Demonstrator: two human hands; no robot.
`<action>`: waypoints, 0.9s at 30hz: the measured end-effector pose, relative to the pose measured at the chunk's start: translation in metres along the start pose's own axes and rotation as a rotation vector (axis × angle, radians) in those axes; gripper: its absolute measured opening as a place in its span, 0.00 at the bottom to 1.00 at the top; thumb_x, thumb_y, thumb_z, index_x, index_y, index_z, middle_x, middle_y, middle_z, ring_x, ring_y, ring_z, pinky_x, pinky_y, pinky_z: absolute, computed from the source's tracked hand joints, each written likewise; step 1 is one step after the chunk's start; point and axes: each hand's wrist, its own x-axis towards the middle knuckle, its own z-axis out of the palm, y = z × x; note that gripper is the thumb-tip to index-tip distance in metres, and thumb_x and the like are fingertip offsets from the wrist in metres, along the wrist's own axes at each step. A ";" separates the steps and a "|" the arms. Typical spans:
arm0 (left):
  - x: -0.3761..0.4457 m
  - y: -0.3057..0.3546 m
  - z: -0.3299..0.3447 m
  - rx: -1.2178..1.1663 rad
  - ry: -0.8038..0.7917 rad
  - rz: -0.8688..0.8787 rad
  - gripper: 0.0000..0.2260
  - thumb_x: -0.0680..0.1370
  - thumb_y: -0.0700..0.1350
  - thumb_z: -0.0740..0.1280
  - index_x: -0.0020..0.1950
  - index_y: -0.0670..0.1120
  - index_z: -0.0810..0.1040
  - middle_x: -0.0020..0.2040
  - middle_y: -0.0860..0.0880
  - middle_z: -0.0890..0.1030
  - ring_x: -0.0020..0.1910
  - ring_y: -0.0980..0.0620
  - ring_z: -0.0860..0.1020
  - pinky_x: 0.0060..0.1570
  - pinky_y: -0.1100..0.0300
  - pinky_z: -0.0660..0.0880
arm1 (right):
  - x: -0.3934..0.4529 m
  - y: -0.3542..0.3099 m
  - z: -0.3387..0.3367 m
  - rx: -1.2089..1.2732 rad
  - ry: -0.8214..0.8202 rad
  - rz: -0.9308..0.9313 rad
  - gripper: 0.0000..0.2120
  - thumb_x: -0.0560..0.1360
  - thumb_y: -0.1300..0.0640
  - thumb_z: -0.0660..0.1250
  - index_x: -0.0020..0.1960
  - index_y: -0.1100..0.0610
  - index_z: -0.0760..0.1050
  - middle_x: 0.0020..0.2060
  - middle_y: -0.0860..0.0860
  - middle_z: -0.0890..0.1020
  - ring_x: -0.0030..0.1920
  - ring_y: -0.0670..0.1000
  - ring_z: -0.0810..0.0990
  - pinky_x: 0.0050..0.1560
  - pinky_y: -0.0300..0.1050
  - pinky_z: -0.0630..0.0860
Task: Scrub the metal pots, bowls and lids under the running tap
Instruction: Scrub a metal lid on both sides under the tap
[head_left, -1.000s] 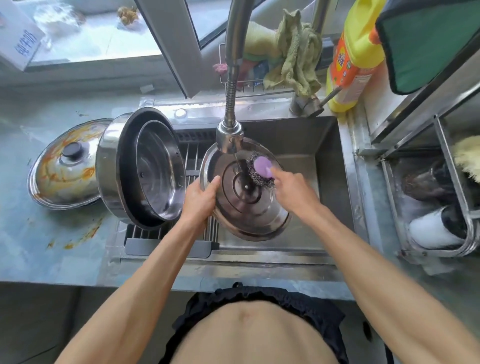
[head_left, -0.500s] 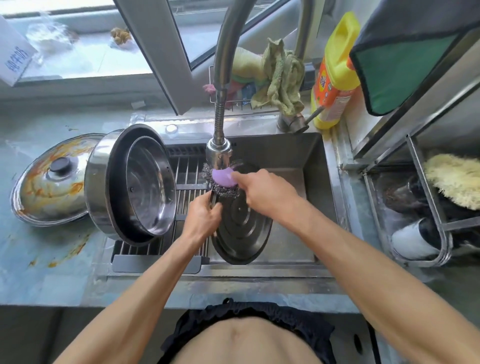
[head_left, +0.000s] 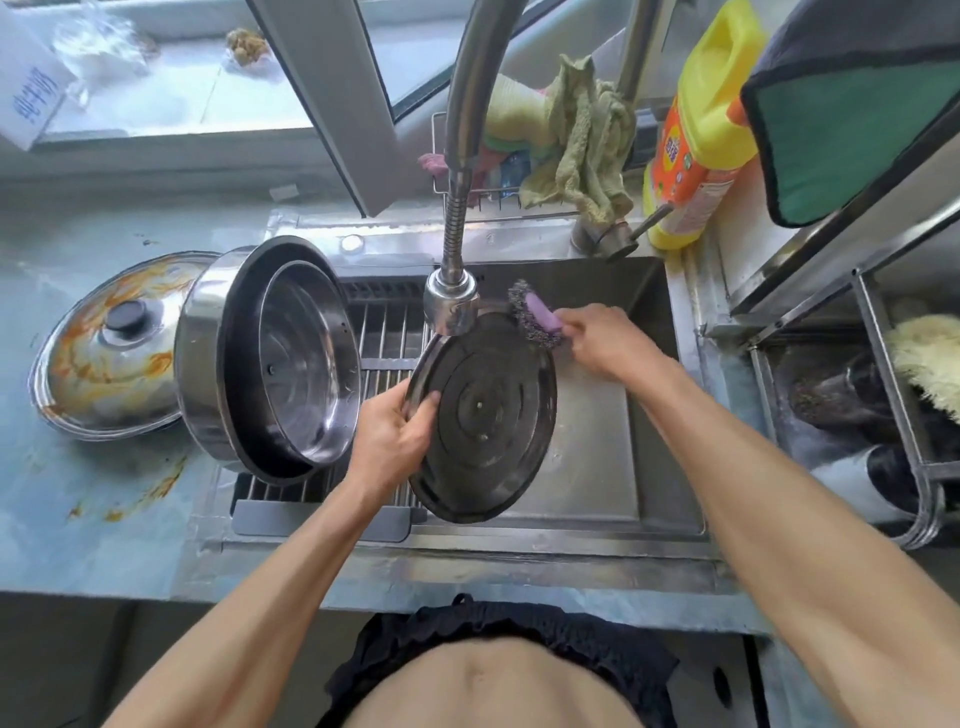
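The round, dark grey metal lid with ring marks on it is held up on its edge over the steel sink, right under the shiny bendy tap. Its inside faces the person. The left hand holds the lid's left rim, with the thumb on the inside face and the fingers curled round behind it. The right hand is closed round a purple-handled scrubber with a ball of grey steel wool, and the wool touches the lid's top right rim. The lid looks thin, hard and light, so one hand can likely hold it up. It will not bend or break, but it is wet, so it may slip and spin when the scrubber pushes on it. The rim is the best place to hold it, pinched from both sides. Water from the tap cannot be seen clearly. Left of the lid, on the grey drying rack over the sink's left side, a big shiny steel pot lies on its side with a smaller steel bowl inside it. Past that, on the counter near its left edge, lies a steel lid with a black knob and orange food stains. It looks not yet washed. A yellow soap bottle stands at the sink's back right corner.
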 end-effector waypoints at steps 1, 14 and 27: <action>-0.001 0.002 -0.002 -0.018 0.010 -0.005 0.15 0.82 0.42 0.68 0.41 0.32 0.75 0.31 0.49 0.67 0.30 0.54 0.64 0.31 0.57 0.62 | 0.002 0.010 0.006 0.043 0.005 0.016 0.15 0.78 0.62 0.57 0.56 0.52 0.80 0.52 0.58 0.82 0.55 0.61 0.80 0.56 0.50 0.76; 0.016 0.013 -0.006 -0.266 0.181 -0.228 0.07 0.82 0.40 0.67 0.46 0.49 0.82 0.36 0.55 0.86 0.38 0.60 0.83 0.39 0.64 0.79 | -0.040 0.046 0.062 0.275 0.094 0.157 0.17 0.82 0.60 0.58 0.67 0.49 0.77 0.60 0.57 0.82 0.59 0.59 0.79 0.50 0.40 0.69; 0.033 0.036 -0.002 -0.317 0.338 -0.333 0.13 0.78 0.36 0.66 0.34 0.47 0.74 0.24 0.57 0.74 0.22 0.63 0.70 0.26 0.65 0.69 | -0.135 0.028 0.099 0.310 0.054 0.110 0.18 0.83 0.56 0.58 0.70 0.43 0.73 0.56 0.50 0.84 0.42 0.49 0.79 0.44 0.41 0.73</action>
